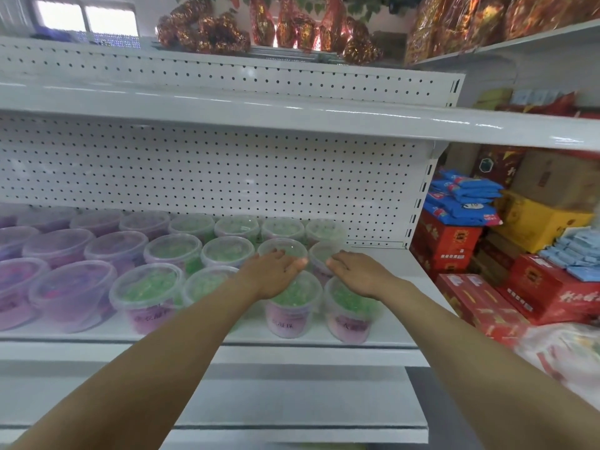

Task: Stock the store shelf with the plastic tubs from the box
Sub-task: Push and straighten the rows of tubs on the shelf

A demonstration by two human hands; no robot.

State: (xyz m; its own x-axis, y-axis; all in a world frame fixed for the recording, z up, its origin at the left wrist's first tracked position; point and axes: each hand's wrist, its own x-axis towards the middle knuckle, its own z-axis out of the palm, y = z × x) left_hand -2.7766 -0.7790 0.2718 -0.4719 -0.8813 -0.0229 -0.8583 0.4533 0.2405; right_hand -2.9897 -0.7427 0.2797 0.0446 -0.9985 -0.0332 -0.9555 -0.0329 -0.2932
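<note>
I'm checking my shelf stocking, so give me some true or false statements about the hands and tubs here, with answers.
The left hand lies palm down over a front-row green tub. True.
The purple tubs stand right of the green ones. False: they stand left.
The right hand holds a tub lifted off the shelf. False: it lies flat over a standing tub.
Red boxes are stacked right of the shelf. True.

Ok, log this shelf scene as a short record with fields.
shelf: rows of lidded tubs, bare at the right end
purple tubs: left part
green tubs: middle to right
left hand: flat, palm down on front tub
right hand: flat, palm down on end tub
right of shelf: red cartons
</note>
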